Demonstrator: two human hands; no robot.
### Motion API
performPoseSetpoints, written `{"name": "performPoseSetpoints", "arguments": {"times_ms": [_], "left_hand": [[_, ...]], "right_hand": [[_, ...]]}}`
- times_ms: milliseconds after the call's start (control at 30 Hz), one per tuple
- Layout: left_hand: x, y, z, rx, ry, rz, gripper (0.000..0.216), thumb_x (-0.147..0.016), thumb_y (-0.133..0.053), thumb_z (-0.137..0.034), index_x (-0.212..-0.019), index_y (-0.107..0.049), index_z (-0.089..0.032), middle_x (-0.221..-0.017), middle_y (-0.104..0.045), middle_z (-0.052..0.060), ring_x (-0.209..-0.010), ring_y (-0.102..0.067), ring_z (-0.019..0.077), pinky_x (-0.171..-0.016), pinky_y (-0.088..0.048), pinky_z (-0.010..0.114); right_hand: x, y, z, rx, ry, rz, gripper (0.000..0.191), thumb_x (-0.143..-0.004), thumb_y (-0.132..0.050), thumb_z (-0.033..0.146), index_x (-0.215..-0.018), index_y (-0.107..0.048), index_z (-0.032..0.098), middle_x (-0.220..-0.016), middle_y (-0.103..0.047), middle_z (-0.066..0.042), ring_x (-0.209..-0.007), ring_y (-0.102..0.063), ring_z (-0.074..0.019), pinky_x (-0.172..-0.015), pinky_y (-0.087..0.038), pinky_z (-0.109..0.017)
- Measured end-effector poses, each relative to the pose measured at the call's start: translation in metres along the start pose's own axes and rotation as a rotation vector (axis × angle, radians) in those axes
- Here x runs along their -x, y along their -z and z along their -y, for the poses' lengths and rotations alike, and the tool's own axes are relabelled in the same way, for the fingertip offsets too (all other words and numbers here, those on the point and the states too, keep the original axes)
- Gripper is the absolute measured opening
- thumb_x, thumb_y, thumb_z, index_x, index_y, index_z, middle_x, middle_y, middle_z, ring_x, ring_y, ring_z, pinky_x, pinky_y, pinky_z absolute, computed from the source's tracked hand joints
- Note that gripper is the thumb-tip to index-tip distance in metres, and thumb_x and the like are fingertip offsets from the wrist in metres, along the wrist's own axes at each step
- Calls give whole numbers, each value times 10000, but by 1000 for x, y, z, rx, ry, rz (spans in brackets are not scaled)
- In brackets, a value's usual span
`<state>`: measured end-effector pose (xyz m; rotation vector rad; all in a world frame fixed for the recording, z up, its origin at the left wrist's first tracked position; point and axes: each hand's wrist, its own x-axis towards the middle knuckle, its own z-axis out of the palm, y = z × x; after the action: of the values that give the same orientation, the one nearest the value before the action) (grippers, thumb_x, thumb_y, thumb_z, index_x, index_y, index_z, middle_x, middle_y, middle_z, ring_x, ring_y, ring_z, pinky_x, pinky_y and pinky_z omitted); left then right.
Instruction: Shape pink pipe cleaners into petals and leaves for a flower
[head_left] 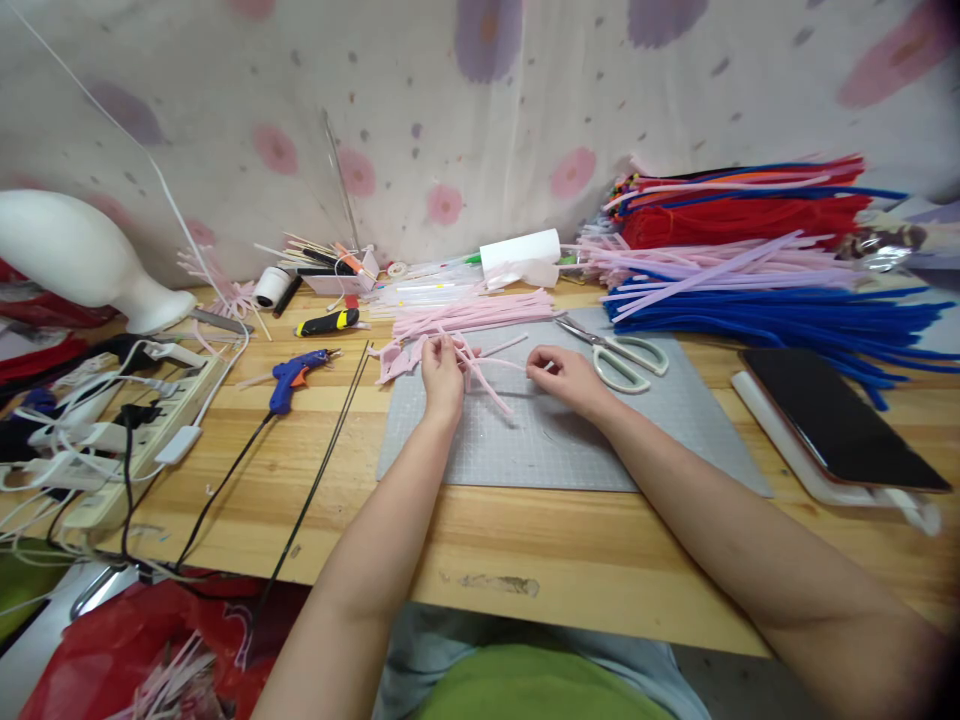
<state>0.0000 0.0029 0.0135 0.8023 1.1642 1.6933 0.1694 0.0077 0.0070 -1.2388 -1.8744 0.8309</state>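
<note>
My left hand [442,375] is closed on a bent pink pipe cleaner [487,382] over the far edge of the grey cutting mat [555,440]. My right hand [568,378] pinches the other end of the same pink piece, fingers curled. A loose bundle of pink pipe cleaners [480,315] lies just beyond both hands. White-handled scissors [619,355] rest on the mat to the right of my right hand.
Stacks of blue [757,315], pale pink and red [742,215] pipe cleaners fill the back right. A black phone [840,415] lies at the right. A blue glue gun [296,375], power strip [112,430], tape rolls and a white mannequin head [82,260] sit at the left.
</note>
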Motion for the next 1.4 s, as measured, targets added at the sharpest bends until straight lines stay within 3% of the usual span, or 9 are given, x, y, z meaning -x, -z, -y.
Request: {"name": "performPoseSetpoints", "arguments": {"times_ms": [67, 167, 267, 467, 633, 733, 867, 1233, 1400], "left_hand": [[2, -2, -1, -22, -76, 15, 294, -737, -561, -442, -735, -431, -178, -671, -500, -39, -558, -575, 75, -580, -459, 216], [6, -8, -1, -45, -166, 64, 252, -725, -590, -393, -717, -463, -174, -657, -498, -42, -595, -567, 72, -629, -460, 217], [11, -14, 0, -42, -176, 95, 216, -718, -603, -354, -716, -480, -177, -658, -515, -36, -633, -569, 80, -648, -451, 215], [16, -20, 2, -153, -136, 123, 172, -670, -656, -297, -718, -559, -164, -773, -577, 6, -798, -558, 96, -755, -429, 209], [18, -21, 4, -96, 77, 250, 350, -659, -674, -310, -952, -536, -178, -905, -598, 33, -795, -575, 106, -709, -459, 239], [21, -22, 6, -108, 209, 381, 403, -602, -720, -269, -944, -538, -159, -893, -615, 42, -771, -589, 117, -684, -472, 248], [25, -25, 9, -79, 314, 458, 410, -567, -738, -221, -926, -551, -156, -863, -627, 37, -762, -603, 128, -679, -492, 272], [28, -31, 13, -80, 337, 333, 350, -567, -706, -171, -865, -524, -141, -714, -594, -14, -533, -537, 60, -501, -444, 199], [32, -34, 12, -57, 326, 399, 398, -548, -731, -229, -880, -524, -153, -760, -595, 0, -657, -576, 100, -559, -467, 224]], "right_hand": [[-1, 0, 3, -38, 8, 7, 30, -674, -519, 204, -695, -540, 195, -727, -569, -4, -692, -515, -143, -625, -399, -269], [-4, -6, 10, -198, 15, 7, 134, -712, -540, 283, -823, -554, 209, -839, -595, -20, -776, -541, -158, -679, -417, -284], [-6, -17, 17, -338, -6, 94, 245, -721, -564, 389, -887, -565, 209, -875, -605, -27, -787, -552, -158, -716, -424, -298], [-9, -28, 20, -519, -53, 141, 241, -648, -624, 412, -711, -575, 185, -722, -588, 0, -688, -526, -133, -661, -418, -276], [-15, -19, 13, -784, -229, 15, 264, -585, -685, 400, -660, -541, 192, -658, -571, 21, -619, -529, -110, -620, -431, -264], [-17, -13, 9, -919, -274, -66, 314, -537, -730, 377, -640, -496, 194, -642, -574, 31, -605, -544, -108, -626, -446, -271], [-19, -11, 7, -950, -303, -68, 345, -516, -745, 378, -669, -490, 203, -652, -589, 28, -605, -563, -127, -577, -444, -274], [-17, -12, 11, -965, -312, 10, 366, -499, -747, 410, -650, -491, 197, -639, -582, 31, -511, -516, -105, -469, -400, -251], [-16, -15, 11, -945, -291, -21, 378, -502, -744, 430, -643, -476, 204, -641, -589, 23, -583, -562, -134, -528, -434, -272]]}}
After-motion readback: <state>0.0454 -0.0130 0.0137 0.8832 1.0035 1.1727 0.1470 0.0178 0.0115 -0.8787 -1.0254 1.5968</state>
